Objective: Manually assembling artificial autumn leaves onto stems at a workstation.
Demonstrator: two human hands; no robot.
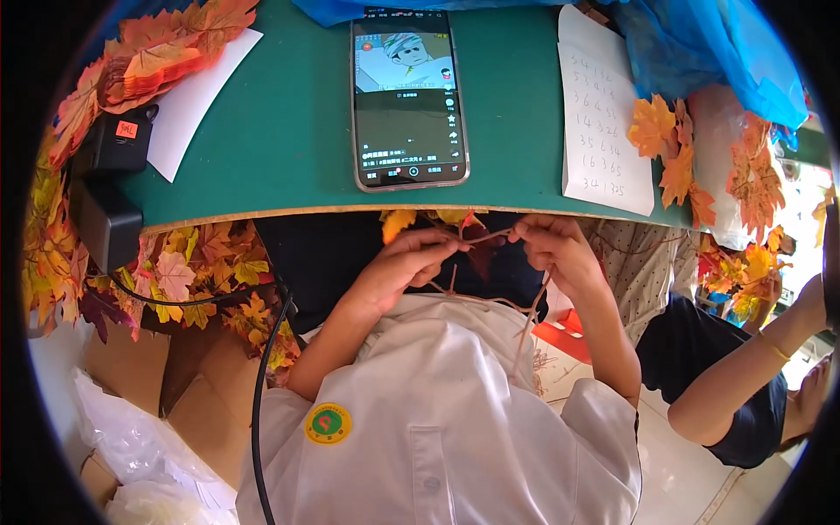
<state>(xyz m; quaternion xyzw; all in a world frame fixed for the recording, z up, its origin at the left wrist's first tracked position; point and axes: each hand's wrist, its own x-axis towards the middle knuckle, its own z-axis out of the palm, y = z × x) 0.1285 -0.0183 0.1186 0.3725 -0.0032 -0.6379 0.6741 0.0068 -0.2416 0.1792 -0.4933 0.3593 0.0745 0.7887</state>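
Two hands share one brown cord just below the near edge of the counter: the left hand and right hand each pinch it, fingers narrow. One phone shows small captions; one paper sheet carries seven rows of handwritten digits; one orange sticker bears handwriting; one round badge has tiny lettering.

Shows green worktop, brown front edge — carries lit phone face up near middle. Has handwritten sheet to the right, blue plastic bunched at back right. Bears white paper at left, partly under orange leaves — black box just beside.
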